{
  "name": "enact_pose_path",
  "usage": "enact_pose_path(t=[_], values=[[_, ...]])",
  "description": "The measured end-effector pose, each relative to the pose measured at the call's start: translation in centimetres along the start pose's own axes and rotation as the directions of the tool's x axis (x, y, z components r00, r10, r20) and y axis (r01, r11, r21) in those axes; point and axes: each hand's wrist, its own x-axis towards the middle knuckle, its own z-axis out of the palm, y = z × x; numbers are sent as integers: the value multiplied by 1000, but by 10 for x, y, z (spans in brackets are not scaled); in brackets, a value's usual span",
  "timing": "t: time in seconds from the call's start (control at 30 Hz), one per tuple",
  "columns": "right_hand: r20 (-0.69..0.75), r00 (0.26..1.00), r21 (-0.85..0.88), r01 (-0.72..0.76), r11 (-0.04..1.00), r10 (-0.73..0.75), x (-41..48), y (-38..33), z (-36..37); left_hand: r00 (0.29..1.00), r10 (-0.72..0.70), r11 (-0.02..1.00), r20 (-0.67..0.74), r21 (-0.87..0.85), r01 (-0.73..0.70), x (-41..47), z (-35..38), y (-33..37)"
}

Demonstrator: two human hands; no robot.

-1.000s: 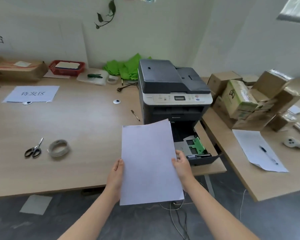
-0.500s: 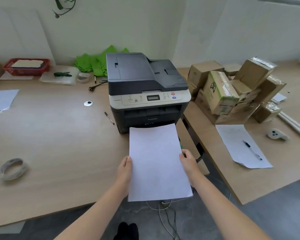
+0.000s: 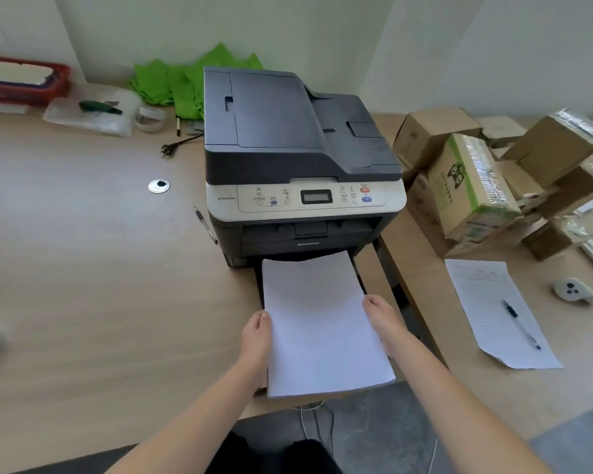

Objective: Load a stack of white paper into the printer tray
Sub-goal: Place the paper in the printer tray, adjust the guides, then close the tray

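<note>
Now the left hand [image 3: 255, 340] and right hand [image 3: 384, 319] are each closing their grip on a long edge of the flat stack of white paper [image 3: 319, 323], hovering over the pulled-out tray at six o'clock of the dark grey printer [image 3: 288, 148]; it should be lowered level and square.

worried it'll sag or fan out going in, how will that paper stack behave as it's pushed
The paper stack looks thin, so probably floppy; its far end dips toward the printer. Both hands grip its side edges, likely limiting sag. Loose sheets may slide apart if pushed unevenly.
</note>
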Motion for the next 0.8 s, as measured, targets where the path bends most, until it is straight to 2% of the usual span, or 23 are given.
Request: enact_pose_path(t=[0.17, 0.23, 0.4, 0.57, 0.8], values=[[11, 999, -56, -39, 998, 39, 25, 2, -6, 999, 9, 1000, -43, 0, -9, -1, 18, 2], [19, 999, -66, -42, 997, 44, 32, -4, -7, 998, -30, 999, -59, -25, 28, -2, 26, 7], [48, 999, -61, -8, 998, 11, 52, -15, -3, 989, -10, 998, -149, -67, 0, 3, 38, 15], [65, 997, -86, 41, 996, -35, 72, -21, -2, 978, 27, 999, -209, -26, -33, 21, 45, 22], [98, 995, 6, 34, 999, -35, 94, -24, 2, 966, 36, 999, -255, -31, -45, 33, 55, 38]])
